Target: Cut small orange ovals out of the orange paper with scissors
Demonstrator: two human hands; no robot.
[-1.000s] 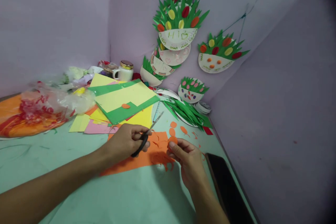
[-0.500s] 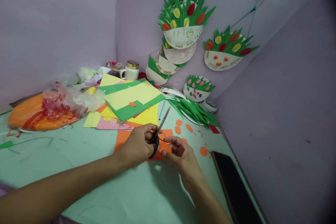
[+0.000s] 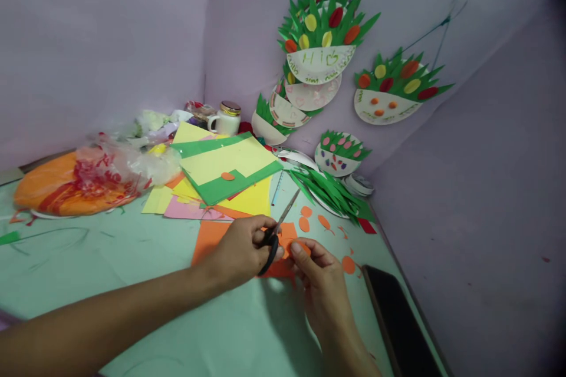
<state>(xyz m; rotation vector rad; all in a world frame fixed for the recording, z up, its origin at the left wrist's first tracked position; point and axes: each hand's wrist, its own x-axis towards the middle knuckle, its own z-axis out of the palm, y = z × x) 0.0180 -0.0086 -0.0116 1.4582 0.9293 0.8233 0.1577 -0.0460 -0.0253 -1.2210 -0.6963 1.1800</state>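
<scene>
My left hand (image 3: 243, 250) is closed round the black handles of a pair of scissors (image 3: 288, 212), whose blades point up and away. Close beside it, my right hand (image 3: 321, 280) pinches a small piece of orange paper (image 3: 301, 247) between thumb and fingers. Beneath both hands lies a larger orange sheet (image 3: 207, 238), flat on the table. Several orange cutouts, one of them round (image 3: 348, 264), are scattered to the right along with thin scraps.
A dark phone (image 3: 398, 318) lies along the right edge. Green paper strips (image 3: 327, 188) rest on a plate farther back. Coloured sheets (image 3: 230, 159) are stacked behind my hands, beside a plastic bag (image 3: 101, 171) and a white mug (image 3: 226, 122). Paper-plate crafts (image 3: 321, 65) hang on the wall.
My right hand has turned so its thumb lies over the orange piece. Both hands and the scissors appear slightly farther right and lower, while the whole view has shifted a little.
</scene>
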